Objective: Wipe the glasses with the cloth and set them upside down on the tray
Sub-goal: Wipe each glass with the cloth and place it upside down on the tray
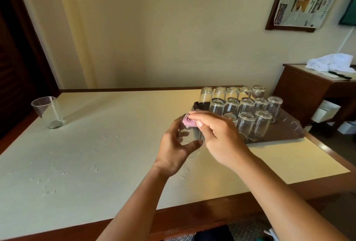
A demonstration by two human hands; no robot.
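Head cam: right hand (215,136) fingers pinch the pink cloth (188,121) at the mouth of a glass (189,140), while the left hand (174,145) curls round it, probably to steady it for wiping. Tray (285,125) of upside-down glasses (244,109) sits just beside, one upright glass (48,112) far left.

Thirteen glasses (247,106) stand upside down on one tray (289,125) (five, five, three by row); one glass (189,140) is held, one upright glass (48,112) stands apart; one pink cloth (189,121), two hands (217,138)
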